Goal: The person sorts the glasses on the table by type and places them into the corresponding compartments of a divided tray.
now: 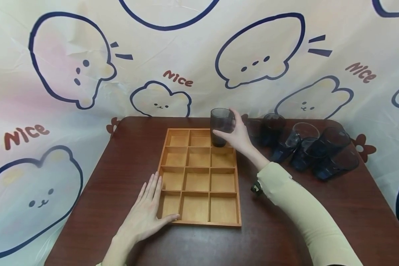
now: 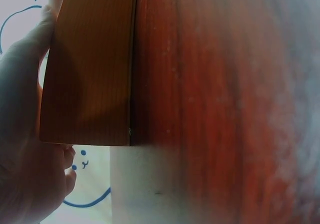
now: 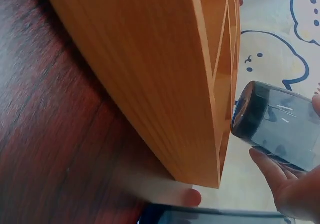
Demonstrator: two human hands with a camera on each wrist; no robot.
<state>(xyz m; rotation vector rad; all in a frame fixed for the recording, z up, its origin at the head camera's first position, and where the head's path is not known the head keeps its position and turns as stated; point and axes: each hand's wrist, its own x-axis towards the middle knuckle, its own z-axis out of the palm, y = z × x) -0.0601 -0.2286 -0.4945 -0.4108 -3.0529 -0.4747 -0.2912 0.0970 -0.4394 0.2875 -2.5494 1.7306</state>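
Note:
A wooden box (image 1: pixel 196 181) divided into several compartments lies on the table. My left hand (image 1: pixel 143 218) rests on its near left corner, fingers straight along the left side and thumb over the near edge; the left wrist view shows the box's outer wall (image 2: pixel 90 74) beside that hand. My right hand (image 1: pixel 240 138) grips a dark tinted drinking glass (image 1: pixel 221 120) round its side, at the far right compartment. In the right wrist view the base of this glass (image 3: pixel 285 124) is just above the box's rim. The head view does not show whether it touches the compartment floor.
Several more dark glasses (image 1: pixel 307 149) stand or lean close together at the table's right, beyond my right forearm. A printed cloth (image 1: pixel 199 55) hangs behind the brown table (image 1: pixel 113 177). Another glass (image 3: pixel 215 216) shows at the bottom of the right wrist view.

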